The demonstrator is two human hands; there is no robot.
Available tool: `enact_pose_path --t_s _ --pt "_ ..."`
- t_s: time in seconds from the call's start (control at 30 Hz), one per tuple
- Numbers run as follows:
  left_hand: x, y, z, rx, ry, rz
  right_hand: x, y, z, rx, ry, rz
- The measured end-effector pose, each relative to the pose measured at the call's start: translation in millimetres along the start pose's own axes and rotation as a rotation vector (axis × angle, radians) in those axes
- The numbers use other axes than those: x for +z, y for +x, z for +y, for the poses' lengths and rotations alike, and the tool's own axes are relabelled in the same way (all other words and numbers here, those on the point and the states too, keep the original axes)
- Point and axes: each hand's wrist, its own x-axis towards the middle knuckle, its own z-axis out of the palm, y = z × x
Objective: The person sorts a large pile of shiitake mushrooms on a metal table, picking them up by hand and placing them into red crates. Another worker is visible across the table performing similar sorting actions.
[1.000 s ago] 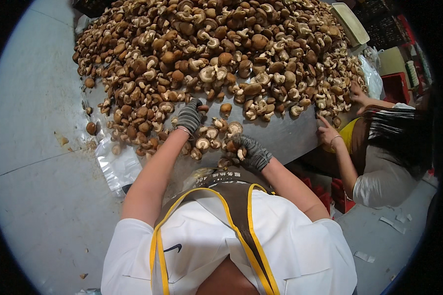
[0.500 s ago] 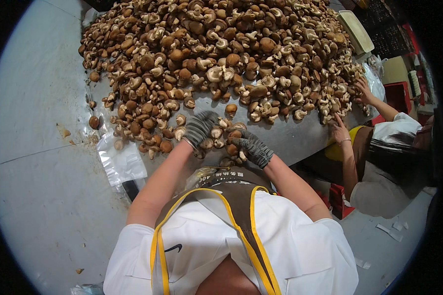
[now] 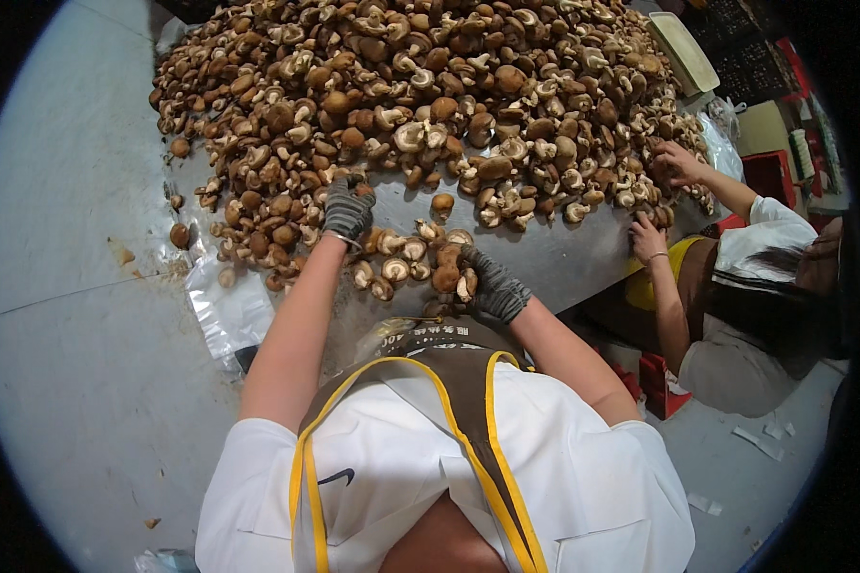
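Note:
At the near edge of a large heap of brown shiitake mushrooms (image 3: 392, 105), my left hand (image 3: 348, 210) in a grey striped glove curls its fingers over a mushroom (image 3: 364, 190). My right hand (image 3: 497, 286), gloved the same way, is closed against mushrooms (image 3: 446, 267) at the right side of a small group close to my body. Its fingertips are partly hidden behind them. Between the hands, several loose mushrooms (image 3: 395, 268) lie on the metal table (image 3: 545, 263), some with pale gills or stems up. A single mushroom (image 3: 442, 203) sits apart beyond the group.
Clear plastic bags (image 3: 225, 310) lie at the table's left edge. To the right, a co-worker's hands (image 3: 664, 196) work at the heap. A pale tray (image 3: 683, 53) and a red crate (image 3: 772, 177) stand at the far right. My brown apron (image 3: 449, 358) meets the near table edge.
My left hand has moved away from the small group, forward and left to the heap's edge, uncovering mushrooms. My right hand stays beside the group. The co-worker's hands have shifted slightly.

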Motion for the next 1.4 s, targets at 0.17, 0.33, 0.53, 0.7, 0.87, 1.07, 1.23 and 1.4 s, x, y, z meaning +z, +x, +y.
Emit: enact_pose_path --t_s 0.17,0.33,0.53,0.7,0.87,1.07,1.23,1.4 --pt "11 -56 -13 -0.055 -0.942 -0.348 3 -4 4 0.046 0.114 -0.095" --pt "26 -98 -21 0.088 -1.203 -0.397 35 -8 19 0.031 0.085 -0.080" --pt "28 -137 -14 0.251 -0.668 -0.201 19 8 35 -0.054 -0.166 -0.251" --pt "26 -142 -11 0.400 -0.607 -0.129 10 37 36 0.085 -0.071 -0.243" --pt "46 -122 -32 0.213 -0.782 -0.031 50 19 42 -0.014 -0.271 0.044" --pt "46 -134 -39 0.297 0.179 0.217 41 39 33 -0.181 -0.376 0.463" --pt "56 -156 -27 0.234 -1.036 -0.085 50 43 53 -0.669 -0.968 -0.063" --pt "53 -153 -61 0.506 -0.589 -0.054 106 26 76 -0.500 -1.585 -0.386"
